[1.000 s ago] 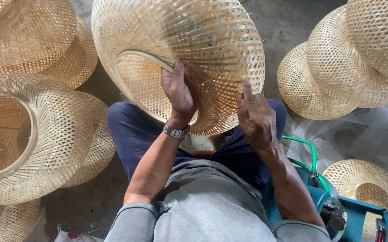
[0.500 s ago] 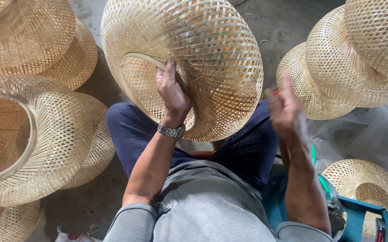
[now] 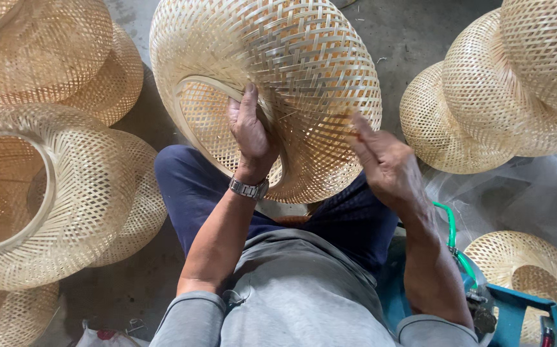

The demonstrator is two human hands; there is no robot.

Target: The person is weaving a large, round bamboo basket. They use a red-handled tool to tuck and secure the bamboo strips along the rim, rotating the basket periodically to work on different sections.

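Observation:
A large woven bamboo shade (image 3: 291,58) rests over my knees, its round opening facing me. My left hand (image 3: 251,132) grips the rim of that opening, fingers curled inside; a metal watch sits on the wrist. My right hand (image 3: 386,164) hovers flat and open beside the shade's lower right side, fingers spread, holding nothing; whether it touches the weave I cannot tell.
More woven bamboo shades lie on the concrete floor: a stack at left (image 3: 40,193), another pile at upper left (image 3: 53,51), two at right (image 3: 503,96), one at lower right (image 3: 522,276). A blue tool with green hose (image 3: 471,270) sits by my right elbow.
The shade has shifted to the right and turned in my left hand. My right hand came off its lower edge, swung out to the right, then came back beside it.

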